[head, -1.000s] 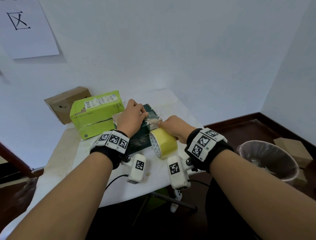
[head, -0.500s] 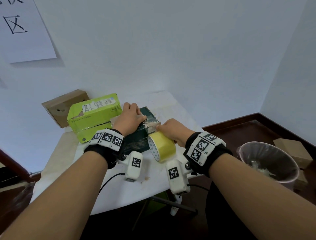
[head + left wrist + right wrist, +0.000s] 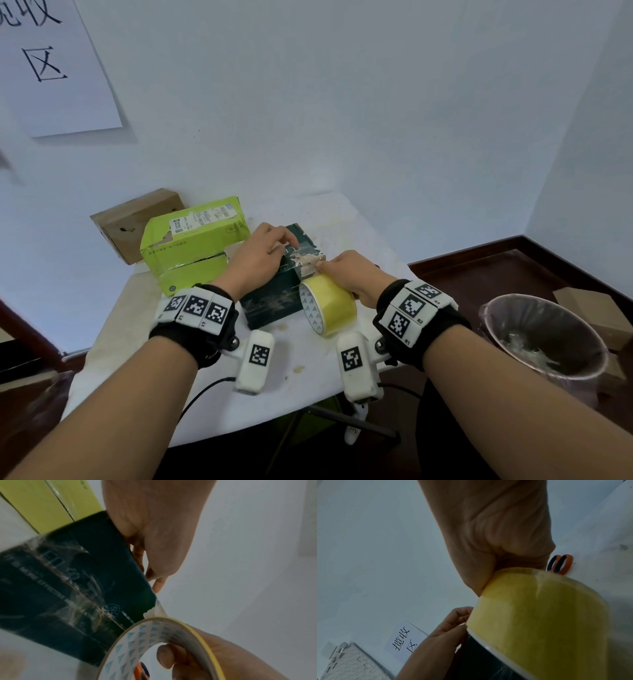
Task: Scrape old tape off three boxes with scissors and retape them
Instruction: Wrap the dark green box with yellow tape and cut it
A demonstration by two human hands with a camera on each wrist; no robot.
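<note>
Dark green box (image 3: 274, 294) lies on the table (image 3: 308, 377), long axis running away from the person. Left hand (image 3: 255, 258) presses fingers on its top. Right hand (image 3: 349, 274), just right of the box, grips the yellow tape roll (image 3: 330, 305) against its near-right corner; the strip should run leftward over the top.

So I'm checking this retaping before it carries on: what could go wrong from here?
The clear tape strip stretched from the yellow tape roll to the dark green cardboard box may wrinkle or stick askew. The box top is torn there, so adhesion could be poor. The left hand only rests on the box, which might slide as the right hand pulls.
</note>
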